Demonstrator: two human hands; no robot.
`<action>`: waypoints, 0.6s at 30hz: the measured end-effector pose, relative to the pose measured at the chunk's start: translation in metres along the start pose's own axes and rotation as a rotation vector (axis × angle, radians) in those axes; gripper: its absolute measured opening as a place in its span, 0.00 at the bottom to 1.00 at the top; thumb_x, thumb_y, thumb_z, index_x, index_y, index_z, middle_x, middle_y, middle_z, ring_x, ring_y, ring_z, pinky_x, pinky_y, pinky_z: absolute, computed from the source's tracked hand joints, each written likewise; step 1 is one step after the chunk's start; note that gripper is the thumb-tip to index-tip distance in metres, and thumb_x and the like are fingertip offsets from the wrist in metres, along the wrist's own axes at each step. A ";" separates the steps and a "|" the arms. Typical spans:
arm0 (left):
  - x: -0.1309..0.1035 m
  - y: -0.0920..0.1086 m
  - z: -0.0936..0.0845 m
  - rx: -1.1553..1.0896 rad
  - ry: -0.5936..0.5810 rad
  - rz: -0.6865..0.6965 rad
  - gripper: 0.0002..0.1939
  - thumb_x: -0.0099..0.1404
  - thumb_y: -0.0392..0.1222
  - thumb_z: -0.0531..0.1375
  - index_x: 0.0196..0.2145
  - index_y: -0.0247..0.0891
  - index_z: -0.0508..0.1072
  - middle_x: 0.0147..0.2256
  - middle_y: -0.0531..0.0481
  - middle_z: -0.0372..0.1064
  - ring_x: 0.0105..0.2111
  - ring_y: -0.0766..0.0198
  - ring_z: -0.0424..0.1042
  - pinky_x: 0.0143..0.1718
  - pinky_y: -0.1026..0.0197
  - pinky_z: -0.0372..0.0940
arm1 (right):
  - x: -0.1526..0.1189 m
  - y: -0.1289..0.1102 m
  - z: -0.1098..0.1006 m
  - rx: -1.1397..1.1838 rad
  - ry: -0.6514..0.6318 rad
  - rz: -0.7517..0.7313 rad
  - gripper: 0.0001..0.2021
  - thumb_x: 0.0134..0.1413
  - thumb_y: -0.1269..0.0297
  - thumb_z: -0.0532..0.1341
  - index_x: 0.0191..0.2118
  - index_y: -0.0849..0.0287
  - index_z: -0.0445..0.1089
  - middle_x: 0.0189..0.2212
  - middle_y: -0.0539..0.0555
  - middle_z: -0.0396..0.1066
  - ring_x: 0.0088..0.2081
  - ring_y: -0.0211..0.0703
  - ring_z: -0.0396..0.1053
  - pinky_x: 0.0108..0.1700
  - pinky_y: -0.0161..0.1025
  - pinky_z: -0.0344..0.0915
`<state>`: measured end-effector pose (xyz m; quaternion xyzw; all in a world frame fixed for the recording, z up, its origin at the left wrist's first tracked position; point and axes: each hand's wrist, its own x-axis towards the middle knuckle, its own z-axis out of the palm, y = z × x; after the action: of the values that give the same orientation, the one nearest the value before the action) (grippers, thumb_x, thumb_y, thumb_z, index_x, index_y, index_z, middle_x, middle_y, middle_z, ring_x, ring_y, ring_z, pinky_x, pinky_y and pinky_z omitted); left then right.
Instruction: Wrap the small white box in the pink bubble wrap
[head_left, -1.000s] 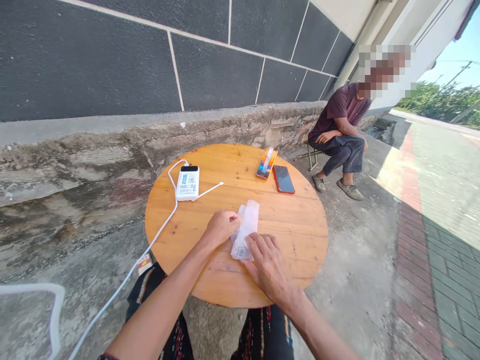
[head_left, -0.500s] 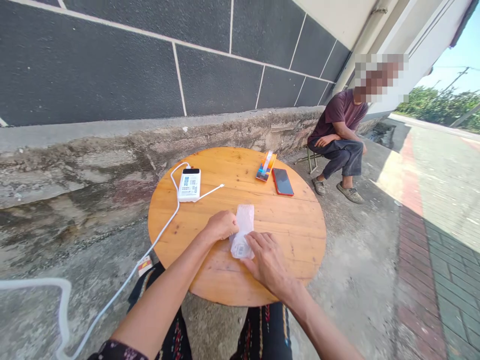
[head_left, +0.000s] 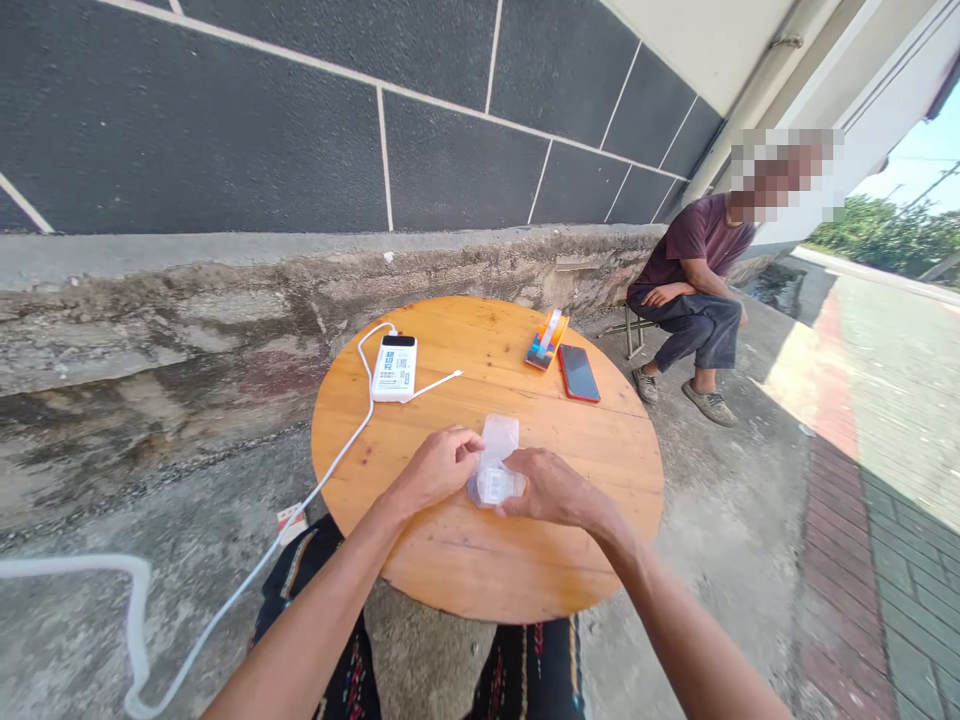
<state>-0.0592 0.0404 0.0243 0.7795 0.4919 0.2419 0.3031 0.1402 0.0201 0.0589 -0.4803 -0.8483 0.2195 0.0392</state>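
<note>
A small packet in translucent bubble wrap [head_left: 498, 484] lies near the middle of the round wooden table [head_left: 450, 565], with a label showing faintly through it. A flat strip of the wrap extends away from me on the far side. From the right, my right hand [head_left: 551, 487] grips the packet, thumb at its near edge and fingers over the far side. My left hand [head_left: 442, 465] is closed at the wrap's left edge, its fingertips pinched together against the plastic. What lies inside the wrap cannot be made out.
On the table's far left is a white power bank [head_left: 395, 370] with a white cable [head_left: 334, 460] trailing to the ground. An orange tape dispenser [head_left: 546, 342] and a red-edged phone [head_left: 580, 374] lie at the far right. A person [head_left: 694, 270] sits beyond, beside the wall.
The wrap's near part has been folded up into a more compact bundle, leaving a shorter strip beyond. My right hand has closed around it, and my left hand has shifted slightly. The view has turned a little left.
</note>
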 end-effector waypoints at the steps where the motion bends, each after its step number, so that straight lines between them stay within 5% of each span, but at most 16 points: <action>1: -0.008 0.001 0.001 -0.103 0.017 0.064 0.19 0.55 0.33 0.52 0.44 0.38 0.73 0.43 0.49 0.71 0.33 0.66 0.68 0.36 0.65 0.63 | 0.002 0.000 -0.003 0.013 -0.025 0.000 0.13 0.44 0.56 0.66 0.33 0.60 0.70 0.34 0.54 0.73 0.34 0.44 0.69 0.34 0.35 0.58; 6: -0.030 0.007 0.015 -0.310 0.037 0.172 0.34 0.50 0.30 0.57 0.57 0.39 0.63 0.50 0.46 0.66 0.39 0.63 0.68 0.42 0.61 0.64 | 0.006 0.000 -0.011 0.034 -0.071 0.002 0.17 0.44 0.54 0.66 0.37 0.59 0.72 0.38 0.56 0.73 0.38 0.47 0.70 0.37 0.36 0.60; 14: -0.033 0.003 0.030 -0.419 0.036 0.104 0.25 0.54 0.31 0.56 0.51 0.41 0.68 0.44 0.49 0.67 0.31 0.68 0.66 0.32 0.66 0.64 | -0.009 -0.010 0.010 -0.121 0.065 -0.043 0.20 0.49 0.64 0.62 0.49 0.60 0.65 0.41 0.57 0.72 0.42 0.48 0.68 0.44 0.40 0.58; 18: -0.035 0.000 0.023 -0.429 -0.005 0.071 0.23 0.53 0.33 0.57 0.49 0.40 0.70 0.37 0.51 0.68 0.29 0.68 0.65 0.31 0.66 0.63 | -0.017 -0.021 0.020 -0.285 0.146 -0.032 0.14 0.53 0.63 0.60 0.45 0.63 0.65 0.38 0.59 0.72 0.41 0.50 0.67 0.47 0.44 0.55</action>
<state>-0.0575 0.0035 0.0055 0.7147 0.4007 0.3498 0.4542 0.1269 -0.0100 0.0523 -0.4820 -0.8733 0.0607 0.0357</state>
